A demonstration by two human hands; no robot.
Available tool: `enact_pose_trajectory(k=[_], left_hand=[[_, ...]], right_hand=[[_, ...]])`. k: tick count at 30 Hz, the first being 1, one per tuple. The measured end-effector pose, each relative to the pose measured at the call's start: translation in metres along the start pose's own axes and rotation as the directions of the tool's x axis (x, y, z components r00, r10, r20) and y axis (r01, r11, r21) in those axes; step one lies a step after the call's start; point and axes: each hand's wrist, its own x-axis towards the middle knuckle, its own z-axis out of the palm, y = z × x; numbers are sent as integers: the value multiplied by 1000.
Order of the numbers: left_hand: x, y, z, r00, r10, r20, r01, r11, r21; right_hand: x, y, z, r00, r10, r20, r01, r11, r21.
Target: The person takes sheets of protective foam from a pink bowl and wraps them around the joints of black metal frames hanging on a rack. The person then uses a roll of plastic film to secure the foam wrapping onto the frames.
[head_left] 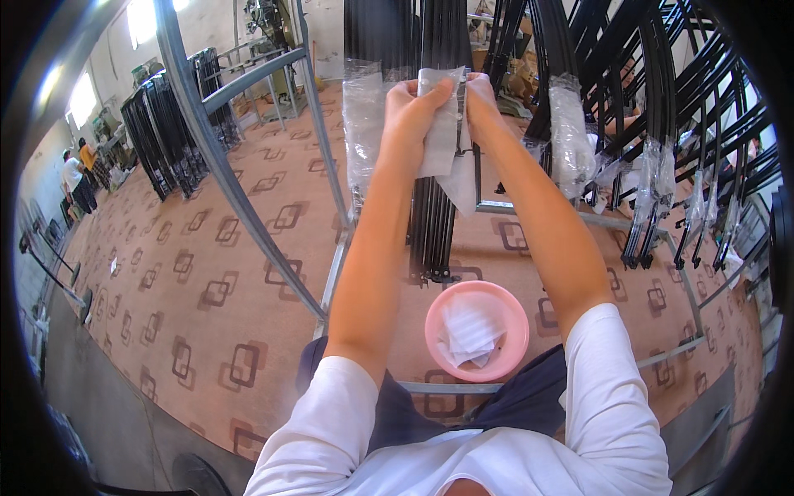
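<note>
Fingers of the left hand (408, 116) grip a whitish, translucent sheet (442, 136), the thumb pressed flat on its upper part. Just to their right, the right hand (480, 103) is curled at the sheet's other edge; whether its fingers pinch anything I cannot tell. The sheet hangs below the fingers, in front of a bundle of long black strips (432, 231), whose lower ends show farther down. Left of the fingers hangs a bundle in clear wrap (361, 132); well to their right, more black strips (657, 99) carry similar wrapping. Well below the fingers, a pink basin (518, 335) on the patterned floor (207, 248) holds loose white sheets (469, 331).
</note>
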Motion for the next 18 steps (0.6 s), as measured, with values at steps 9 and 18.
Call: enact_pose_trajectory(k=[9, 18], left_hand=[[-4, 1, -5, 825, 527, -206, -189, 599, 778], [-4, 17, -1, 996, 27, -82, -9, 978, 210]], right_hand=[[-51, -44, 10, 799, 174, 575, -498, 728, 471], [-66, -63, 3, 887, 206, 413, -399, 790, 465]])
